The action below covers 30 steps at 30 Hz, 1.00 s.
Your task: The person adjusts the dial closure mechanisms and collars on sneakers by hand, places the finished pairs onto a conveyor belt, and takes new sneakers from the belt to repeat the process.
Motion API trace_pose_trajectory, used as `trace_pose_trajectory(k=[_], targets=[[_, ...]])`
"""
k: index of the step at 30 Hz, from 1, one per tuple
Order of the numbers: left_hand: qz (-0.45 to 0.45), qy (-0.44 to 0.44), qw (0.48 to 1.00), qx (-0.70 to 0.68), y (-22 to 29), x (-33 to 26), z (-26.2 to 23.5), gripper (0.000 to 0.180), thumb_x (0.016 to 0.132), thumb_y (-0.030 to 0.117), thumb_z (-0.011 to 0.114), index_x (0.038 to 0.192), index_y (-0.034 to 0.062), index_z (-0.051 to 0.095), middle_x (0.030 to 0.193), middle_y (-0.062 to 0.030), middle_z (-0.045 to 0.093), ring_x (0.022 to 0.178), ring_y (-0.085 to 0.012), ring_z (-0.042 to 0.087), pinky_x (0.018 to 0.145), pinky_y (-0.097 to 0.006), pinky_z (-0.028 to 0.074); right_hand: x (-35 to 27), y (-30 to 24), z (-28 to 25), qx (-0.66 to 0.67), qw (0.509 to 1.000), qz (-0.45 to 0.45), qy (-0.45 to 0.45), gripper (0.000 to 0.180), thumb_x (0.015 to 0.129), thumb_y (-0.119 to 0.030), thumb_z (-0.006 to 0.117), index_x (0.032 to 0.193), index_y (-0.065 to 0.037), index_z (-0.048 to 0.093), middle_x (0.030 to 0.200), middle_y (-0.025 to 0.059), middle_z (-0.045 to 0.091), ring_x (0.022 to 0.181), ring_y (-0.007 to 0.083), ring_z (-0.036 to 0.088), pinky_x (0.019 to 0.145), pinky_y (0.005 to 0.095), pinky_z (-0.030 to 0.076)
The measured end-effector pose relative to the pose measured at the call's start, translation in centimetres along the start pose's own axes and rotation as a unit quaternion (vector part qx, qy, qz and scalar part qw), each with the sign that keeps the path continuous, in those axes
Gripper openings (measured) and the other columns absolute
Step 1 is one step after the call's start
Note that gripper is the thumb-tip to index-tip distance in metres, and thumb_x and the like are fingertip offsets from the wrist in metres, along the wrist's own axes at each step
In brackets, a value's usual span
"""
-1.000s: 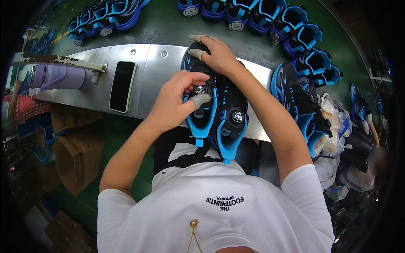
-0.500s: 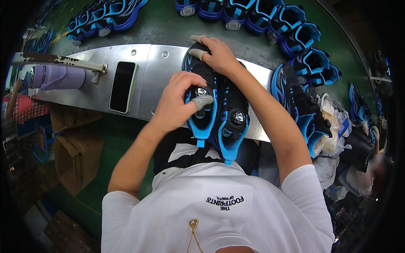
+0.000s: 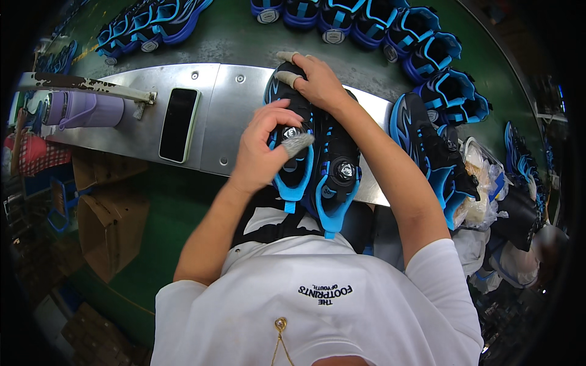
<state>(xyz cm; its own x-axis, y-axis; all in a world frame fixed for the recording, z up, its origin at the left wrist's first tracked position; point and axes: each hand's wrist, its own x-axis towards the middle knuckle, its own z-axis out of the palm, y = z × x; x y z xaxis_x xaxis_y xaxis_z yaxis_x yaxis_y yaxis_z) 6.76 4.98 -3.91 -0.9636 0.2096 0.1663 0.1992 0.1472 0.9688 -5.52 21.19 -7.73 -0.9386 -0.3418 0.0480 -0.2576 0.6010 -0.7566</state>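
A pair of black and blue shoes lies side by side on the near edge of a steel bench (image 3: 232, 104), heels toward the person; the left shoe (image 3: 292, 152) has a round dial (image 3: 289, 132) on its top, and the left hand (image 3: 264, 146) is pinched on that dial, with a grey wrap on the thumb tip and the fingers curled over it; the right hand (image 3: 317, 82) presses down on the toe of the same shoe, fingers together and flat, two of them taped; the right shoe (image 3: 337, 177) lies untouched just beside, its own dial facing up; to the left on the bench rests a dark phone (image 3: 179, 124), and farther left a lilac bottle (image 3: 82, 110) lies on its side under a worn bar (image 3: 85, 85); more blue shoes (image 3: 366, 27) line the green surface beyond the bench, others (image 3: 427, 140) are piled to the right near crumpled plastic bags (image 3: 482, 177); cardboard boxes (image 3: 110, 219) sit below on the left.
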Motion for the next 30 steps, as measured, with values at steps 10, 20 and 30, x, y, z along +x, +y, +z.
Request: trace_pose_trajectory(k=[10,20,30], targets=[[-0.004,-0.022,0.994,0.105,1.3,-0.3,0.9,0.041,0.073,0.015,0.083,0.101,0.0086,0.054,0.124,-0.0104,0.059,0.133,-0.0286,0.045,0.108,-0.043,0.034,-0.6,-1.3,-0.1,-0.041,0.999,0.013,0.007,0.046,0.088,-0.033,0.065,0.130,-0.013,0.059,0.113,0.0221,0.062,0.110,0.0398,0.055,0.096,0.0438,0.044],[-0.025,-0.229,0.968,-0.101,-0.5,2.5,-3.1,0.025,0.079,0.008,0.074,0.102,0.0051,0.065,0.122,-0.0116,0.066,0.143,-0.0298,0.033,0.115,-0.044,0.027,0.0,-0.2,-0.3,-0.032,0.999,-0.020,0.021,0.045,0.088,-0.031,0.064,0.130,-0.015,0.059,0.110,0.0232,0.062,0.106,0.0405,0.057,0.094,0.0450,0.045],[0.096,-0.110,0.963,0.226,7.4,-4.9,-1.5,0.043,0.075,0.022,0.079,0.114,0.0099,0.068,0.102,-0.0115,0.060,0.097,-0.0311,0.057,0.087,-0.044,0.046,-13.6,3.2,-12.3,-0.456,0.888,0.035,0.052,0.060,0.073,-0.030,0.078,0.130,-0.027,0.058,0.142,0.0148,0.045,0.125,0.0388,0.045,0.096,0.0582,0.039]])
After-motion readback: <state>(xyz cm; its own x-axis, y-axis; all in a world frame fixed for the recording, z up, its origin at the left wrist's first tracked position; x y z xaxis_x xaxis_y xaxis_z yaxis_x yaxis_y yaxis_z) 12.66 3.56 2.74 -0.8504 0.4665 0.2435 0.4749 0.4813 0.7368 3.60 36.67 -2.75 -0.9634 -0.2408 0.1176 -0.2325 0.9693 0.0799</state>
